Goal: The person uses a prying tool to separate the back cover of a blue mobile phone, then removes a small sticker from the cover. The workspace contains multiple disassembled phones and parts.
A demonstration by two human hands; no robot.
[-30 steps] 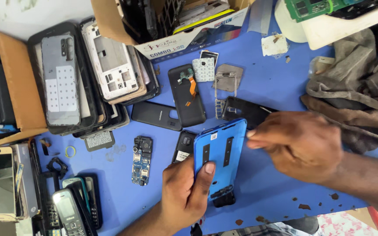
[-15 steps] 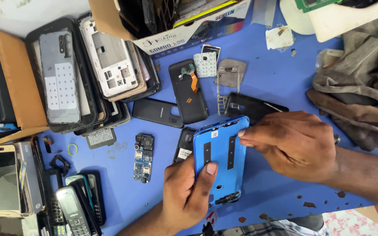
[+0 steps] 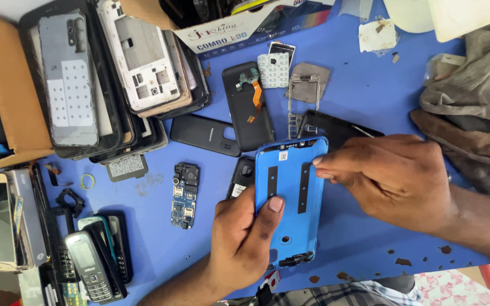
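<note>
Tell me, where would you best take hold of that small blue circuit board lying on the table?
Probably by its two long edges. The circuit board lies flat and alone on the blue table, narrow and upright in the picture, so fingers could come from above and pinch across its width, keeping off the small parts on its face.

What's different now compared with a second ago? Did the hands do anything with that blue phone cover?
The right hand slid a little leftward, its fingertips now pressing the upper right edge of the blue phone cover. The cover itself sits slightly more upright. The left hand kept its grip on the cover's lower left side, thumb on its face. The circuit board and the spare parts on the blue table stayed put.
</note>
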